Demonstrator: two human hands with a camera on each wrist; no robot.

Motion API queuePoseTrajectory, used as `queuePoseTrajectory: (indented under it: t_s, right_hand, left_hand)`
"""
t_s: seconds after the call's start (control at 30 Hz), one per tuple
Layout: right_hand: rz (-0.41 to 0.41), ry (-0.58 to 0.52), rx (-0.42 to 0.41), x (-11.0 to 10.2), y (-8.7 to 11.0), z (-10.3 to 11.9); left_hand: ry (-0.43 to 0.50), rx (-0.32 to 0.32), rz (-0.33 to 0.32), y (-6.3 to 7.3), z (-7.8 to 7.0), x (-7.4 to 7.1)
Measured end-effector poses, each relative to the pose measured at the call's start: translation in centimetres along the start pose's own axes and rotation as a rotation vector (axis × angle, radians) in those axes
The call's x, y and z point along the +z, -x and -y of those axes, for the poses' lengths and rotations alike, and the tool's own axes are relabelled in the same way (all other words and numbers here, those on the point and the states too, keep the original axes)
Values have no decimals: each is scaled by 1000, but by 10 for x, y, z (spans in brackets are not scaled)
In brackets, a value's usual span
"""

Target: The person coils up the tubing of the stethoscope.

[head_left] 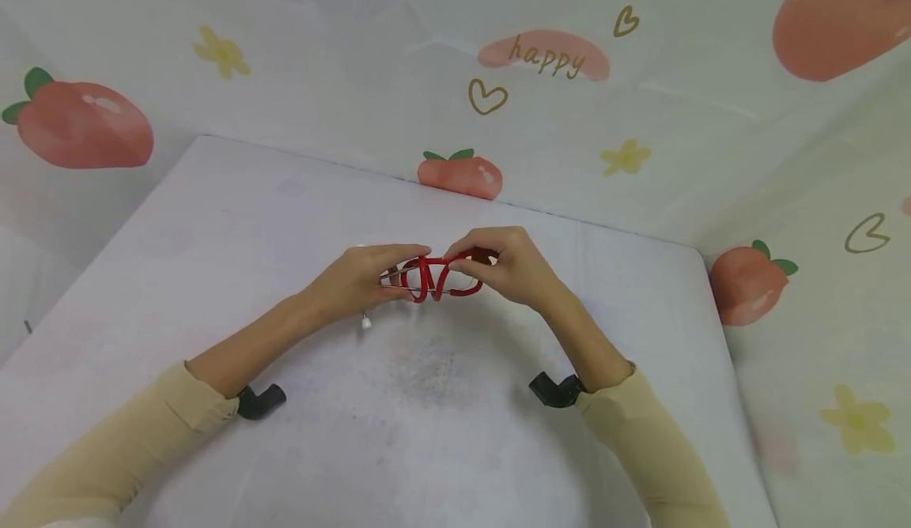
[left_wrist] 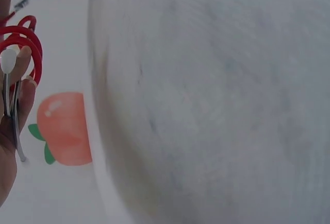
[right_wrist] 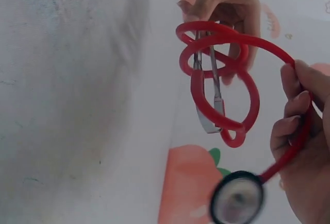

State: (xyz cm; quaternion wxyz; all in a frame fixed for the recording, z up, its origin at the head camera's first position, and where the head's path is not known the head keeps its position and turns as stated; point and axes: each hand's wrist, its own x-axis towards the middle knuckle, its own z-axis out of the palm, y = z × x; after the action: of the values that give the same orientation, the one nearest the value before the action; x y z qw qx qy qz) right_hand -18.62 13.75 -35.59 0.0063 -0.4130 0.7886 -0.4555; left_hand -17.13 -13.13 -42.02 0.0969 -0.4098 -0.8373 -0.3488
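Between the two hands, above the table, is a stethoscope with red tubing (right_wrist: 252,100) wound in loops around its metal ear tubes (right_wrist: 215,74). My left hand (head_left: 352,279) grips the ear tubes and the coils at the left end. A white ear tip (left_wrist: 7,61) sticks out beside that hand in the left wrist view. My right hand (head_left: 515,267) holds a free stretch of the tubing, fingers curled round it. Below those fingers hangs the round chest piece (right_wrist: 238,201), with a dark rim, in the right wrist view; in the head view the right hand hides it.
A white table (head_left: 320,449) lies under both hands. Behind it and on the right stands a pale cloth backdrop (head_left: 342,62) printed with peaches, flowers and hearts. A black curved piece (head_left: 262,401) sits at the left cuff, another (head_left: 557,390) at the right.
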Motion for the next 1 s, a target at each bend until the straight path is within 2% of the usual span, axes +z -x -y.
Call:
queuePoseTrajectory:
  t_s: [0.17,0.27,0.6,0.83,1.0]
  right_hand:
    - [-12,-95,78,-3,-1,-6]
    - [-31,-113,112,-3,-2,-8]
    - [-57,-114,224,1,-10,-4]
    - [-50,-158,365,0,-15,9]
    - [-43,-140,398,1,-17,7]
  left_hand:
    - [6,39,-12,-2,-4,0]
    - [-2,44,-10,-3,-7,0]
    - [-26,75,-19,-1,-14,2]
    - [-33,127,-30,-2,-14,3]
    - [-30,171,-35,0,-12,4]
